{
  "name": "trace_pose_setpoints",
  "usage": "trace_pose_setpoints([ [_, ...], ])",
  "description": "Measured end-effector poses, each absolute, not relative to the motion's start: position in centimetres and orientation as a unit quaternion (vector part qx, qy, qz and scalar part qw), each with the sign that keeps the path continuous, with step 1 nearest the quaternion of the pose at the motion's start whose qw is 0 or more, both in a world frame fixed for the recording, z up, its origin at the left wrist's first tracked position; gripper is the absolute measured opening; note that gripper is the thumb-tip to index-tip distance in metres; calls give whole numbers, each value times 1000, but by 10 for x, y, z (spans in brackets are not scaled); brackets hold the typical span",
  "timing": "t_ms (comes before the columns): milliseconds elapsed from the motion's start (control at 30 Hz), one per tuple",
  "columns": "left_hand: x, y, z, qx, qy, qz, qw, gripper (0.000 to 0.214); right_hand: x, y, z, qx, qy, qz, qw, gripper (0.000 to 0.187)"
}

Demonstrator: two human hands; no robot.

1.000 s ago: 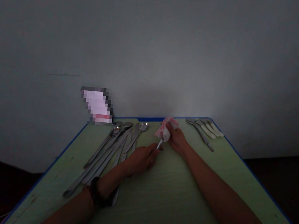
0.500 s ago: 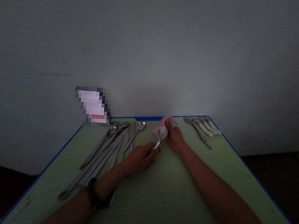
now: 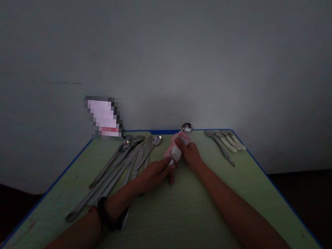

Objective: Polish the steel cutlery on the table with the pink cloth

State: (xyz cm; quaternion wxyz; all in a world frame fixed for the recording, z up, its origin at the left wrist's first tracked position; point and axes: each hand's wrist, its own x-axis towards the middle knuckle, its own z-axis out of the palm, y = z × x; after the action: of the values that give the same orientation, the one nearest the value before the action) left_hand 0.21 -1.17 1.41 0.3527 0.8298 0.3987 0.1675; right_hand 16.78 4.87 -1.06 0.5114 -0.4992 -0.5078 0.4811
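Note:
My left hand [image 3: 157, 175] is closed on the handle end of a shiny metal spoon [image 3: 187, 127]. The spoon's round bowl points away from me, toward the wall. Wrapped about the spoon's middle is a pink and white cloth [image 3: 178, 148], which hides that part of the handle. My right hand [image 3: 191, 154] grips the cloth around the spoon, thumb on top. Left of my hands lies a pile of metal spoons and other cutlery [image 3: 120, 169], partly covered by my left forearm.
At the back right lie a few pieces of metal cutlery [image 3: 221, 146] and several with white handles [image 3: 229, 144]. A blurred-out phone-like screen [image 3: 102, 117] leans at the back left. The green table [image 3: 192, 223] has a blue edge and meets a grey wall [image 3: 172, 55].
My right hand and the cloth have slid down the spoon toward my left hand. The spoon's bowl, covered before, now shows beyond the cloth.

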Motion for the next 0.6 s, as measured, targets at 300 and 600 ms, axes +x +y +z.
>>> trace_pose_setpoints([
  [300,5,-14,21,815,429,156,356,41,164,59,-14,-493,-360,520,598,50],
  [600,-1,-15,19,798,414,142,414,42,182,72,-9,-472,-344,450,676,51],
])
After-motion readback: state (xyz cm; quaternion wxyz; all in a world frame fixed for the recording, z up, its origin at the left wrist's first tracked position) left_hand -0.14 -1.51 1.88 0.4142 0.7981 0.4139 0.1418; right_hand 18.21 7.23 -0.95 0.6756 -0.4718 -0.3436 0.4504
